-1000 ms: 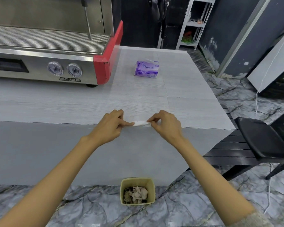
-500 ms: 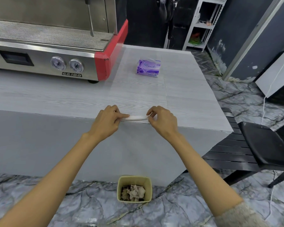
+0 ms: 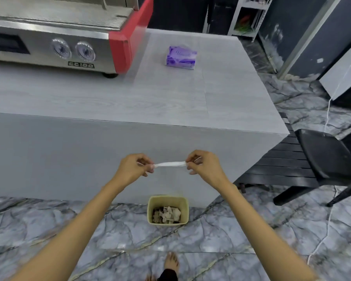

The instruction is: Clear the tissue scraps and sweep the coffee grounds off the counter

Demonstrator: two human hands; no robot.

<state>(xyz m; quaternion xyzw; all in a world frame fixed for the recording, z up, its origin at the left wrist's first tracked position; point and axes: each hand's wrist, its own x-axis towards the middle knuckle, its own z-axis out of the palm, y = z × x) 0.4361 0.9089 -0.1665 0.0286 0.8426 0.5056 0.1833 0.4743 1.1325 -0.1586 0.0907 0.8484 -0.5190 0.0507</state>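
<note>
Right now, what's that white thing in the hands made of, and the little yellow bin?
The white strip, pinched at its ends by the left hand and right hand, looks like tissue paper: thin, matte and twisted. The bin looks like plastic: smooth, pale yellow walls with rounded corners, though the picture is too blurry to be sure.

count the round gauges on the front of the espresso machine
2. The left gauge and the right gauge sit side by side on the espresso machine's steel front, above the model label. The machine runs off the left edge of the picture, so more may be hidden.
</note>
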